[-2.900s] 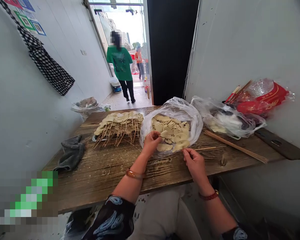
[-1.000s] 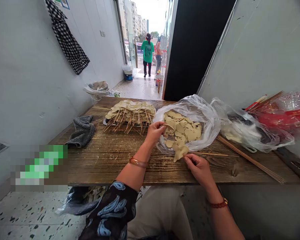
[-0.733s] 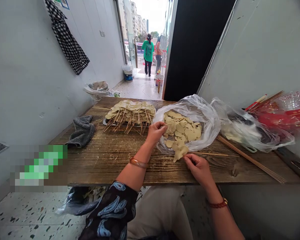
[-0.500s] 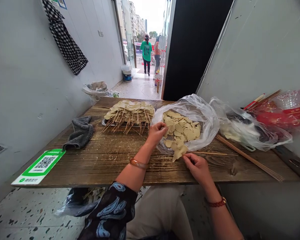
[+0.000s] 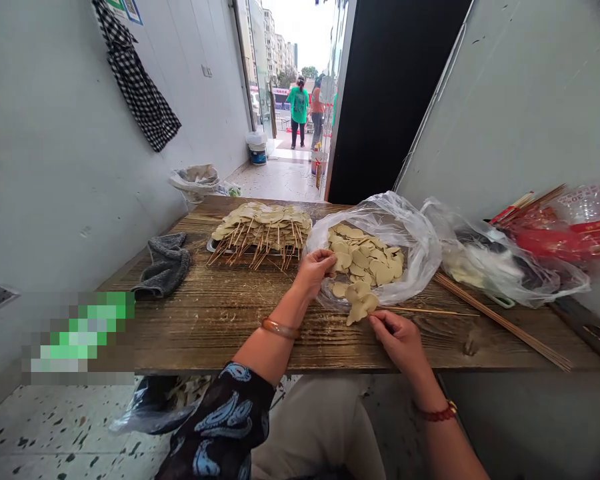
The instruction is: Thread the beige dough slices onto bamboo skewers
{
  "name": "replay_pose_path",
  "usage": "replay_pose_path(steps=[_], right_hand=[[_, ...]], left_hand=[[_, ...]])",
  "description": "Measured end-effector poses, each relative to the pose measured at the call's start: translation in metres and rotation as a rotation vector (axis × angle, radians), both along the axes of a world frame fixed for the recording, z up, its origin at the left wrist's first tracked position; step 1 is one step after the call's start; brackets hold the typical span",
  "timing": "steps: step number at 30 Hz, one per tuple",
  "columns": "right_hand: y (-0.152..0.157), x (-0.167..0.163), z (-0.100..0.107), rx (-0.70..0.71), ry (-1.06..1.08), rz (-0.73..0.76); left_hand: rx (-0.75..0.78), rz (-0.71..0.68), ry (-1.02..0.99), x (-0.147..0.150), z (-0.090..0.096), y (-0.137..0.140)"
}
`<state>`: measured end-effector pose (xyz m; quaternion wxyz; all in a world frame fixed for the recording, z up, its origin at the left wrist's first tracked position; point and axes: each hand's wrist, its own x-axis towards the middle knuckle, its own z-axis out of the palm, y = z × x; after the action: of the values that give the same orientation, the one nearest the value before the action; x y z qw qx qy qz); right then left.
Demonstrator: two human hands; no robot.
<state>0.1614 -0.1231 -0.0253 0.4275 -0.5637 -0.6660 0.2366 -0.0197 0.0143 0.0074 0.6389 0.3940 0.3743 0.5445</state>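
Skewer (image 5: pixel 420 311): lying along the near part of the worktop (image 5: pixel 215 320), its near end pinched in the right hand (image 5: pixel 399 337), a few pale slices (image 5: pixel 361 305) already threaded at that end, just outside the mouth of the bag.
Right hand: closing thumb and fingers on the skewer, resting low on the worktop.
Left hand (image 5: pixel 314 268): reaching into the clear bag (image 5: pixel 410 247), fingers curling round one slice from the heap; closed on it as far as I can tell.
Doing it well: judging from the pose, it is paying to keep the stick low and steady, bring one slice at a time to the point, pierce near the middle so the thin piece is not tearing, and keep fingertips off the line of the tip.
Clear bag: sitting open on the worktop, holding a loose heap of flat pale slices.
Tray (image 5: pixel 211 245): far left of the bag, carrying a stack of finished skewers (image 5: pixel 263 227), sticks pointing near.
Second bag (image 5: pixel 490 263): right of the first, contents whitish and unclear.
Red bag (image 5: pixel 565 233): far right, with sticks poking out.
Spare sticks (image 5: pixel 500 321): lying in a bundle on the right.
Grey cloth (image 5: pixel 164 263): lying on the left edge.
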Motion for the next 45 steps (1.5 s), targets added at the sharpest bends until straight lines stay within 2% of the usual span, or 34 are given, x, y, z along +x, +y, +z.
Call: replay_pose_path(steps=[14, 22, 31, 45], right_hand=[[0.000, 0.002, -0.002, -0.040, 0.005, 0.002], [-0.001, 0.000, 0.000, -0.068, 0.033, -0.028], [-0.002, 0.001, -0.001, -0.081, 0.066, -0.016], [-0.001, 0.001, 0.000, -0.022, -0.004, -0.002]], left_hand=[[-0.099, -0.054, -0.103, 0.002, 0.000, -0.003], [-0.040, -0.064, -0.063, 0.006, 0.004, -0.010], [-0.038, -0.080, -0.087, 0.004, 0.010, -0.013], [0.018, 0.120, -0.055, -0.003, 0.008, -0.002]])
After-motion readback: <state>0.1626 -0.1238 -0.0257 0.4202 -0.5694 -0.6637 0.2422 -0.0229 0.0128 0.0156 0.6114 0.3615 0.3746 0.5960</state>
